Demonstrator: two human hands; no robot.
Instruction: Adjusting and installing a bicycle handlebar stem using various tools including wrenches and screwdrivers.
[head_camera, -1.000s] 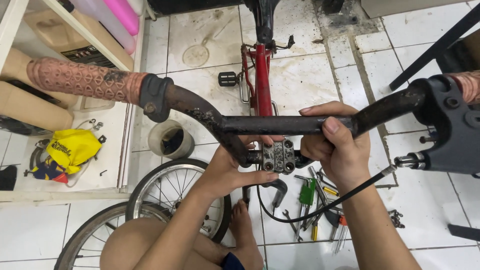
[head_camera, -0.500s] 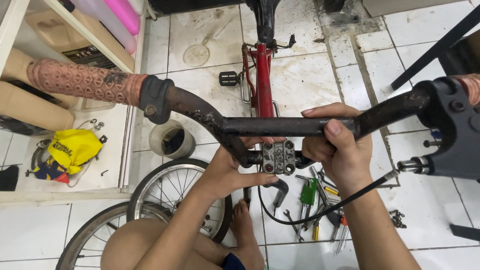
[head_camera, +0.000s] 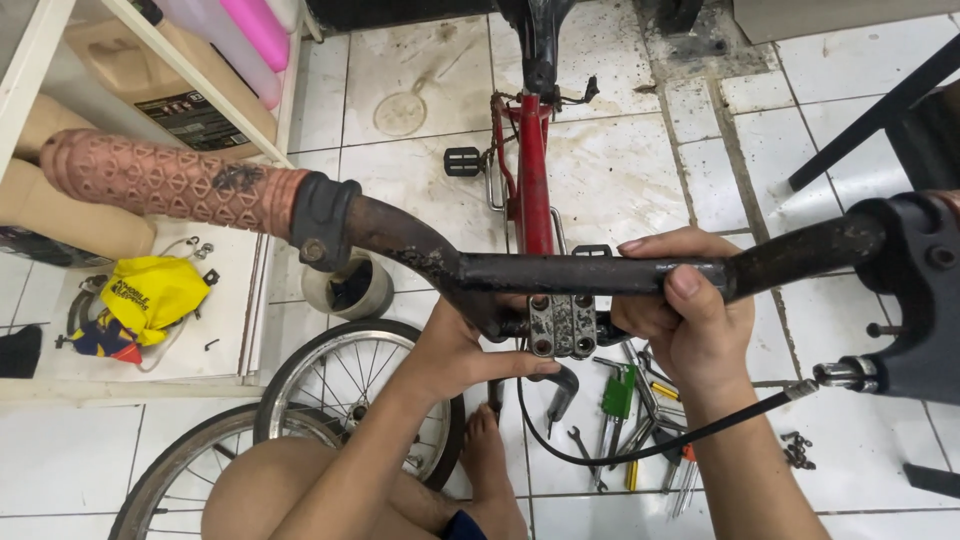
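A rusty black bicycle handlebar (head_camera: 560, 272) runs across the view, with a brown rubber grip (head_camera: 165, 185) at its left end and a black brake lever (head_camera: 915, 300) at its right. My right hand (head_camera: 680, 320) wraps around the crossbar just right of the metal stem clamp (head_camera: 562, 325), thumb on top. My left hand (head_camera: 465, 350) holds the lower bar and the stem just left of the clamp, thumb under it. A black cable (head_camera: 660, 440) hangs from the lever. The red bicycle frame (head_camera: 530, 170) stands below.
Hex keys, wrenches and screwdrivers (head_camera: 630, 420) lie on the white tiled floor under the bars. Two spoked wheels (head_camera: 340, 390) sit near my knee. A white shelf (head_camera: 150, 300) at left holds a yellow bag (head_camera: 150, 295). A tape roll (head_camera: 350, 285) lies nearby.
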